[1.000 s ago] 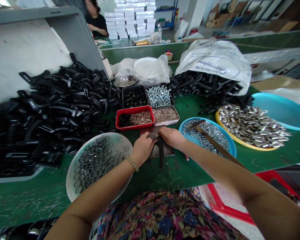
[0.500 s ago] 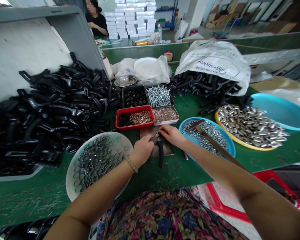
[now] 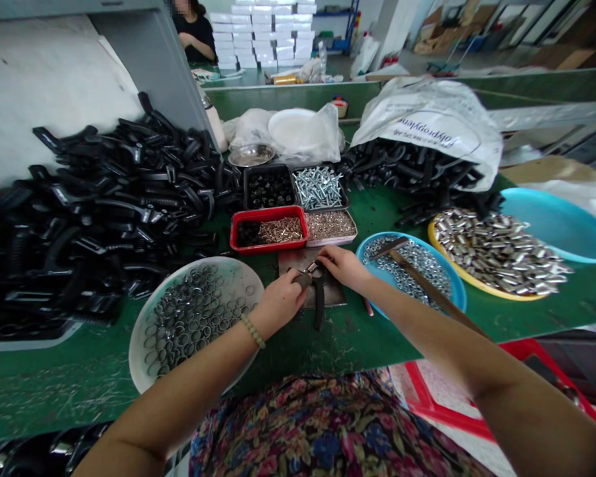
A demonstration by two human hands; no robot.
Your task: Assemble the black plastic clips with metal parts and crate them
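My left hand (image 3: pixel 278 301) is closed round a dark rounded piece (image 3: pixel 302 279) with a short shiny metal end (image 3: pixel 312 267). My right hand (image 3: pixel 344 266) faces it, fingers pinched at the top of a black curved plastic part (image 3: pixel 319 306). This part points down towards me over a flat metal plate (image 3: pixel 335 295) on the green table. The fingers partly cover where the pieces meet, so I cannot tell whether they are joined. Left of my hands is a white basin (image 3: pixel 142 358) of metal rings; right of them is a blue basin (image 3: pixel 464 295) of small metal parts.
A hammer (image 3: pixel 430 286) lies across the blue basin. Beyond my hands stand a red tray (image 3: pixel 236 248) and trays of screws (image 3: pixel 318 187) and small rivets (image 3: pixel 330 226). Black plastic parts (image 3: pixel 104 199) pile at left; a yellow-rimmed basin (image 3: pixel 496 291) holds shiny metal sleeves. Another person (image 3: pixel 196 36) sits beyond.
My left hand has tipped slightly down and left, baring more of the shiny metal end. My right hand stays almost in place. The view has shifted a little.
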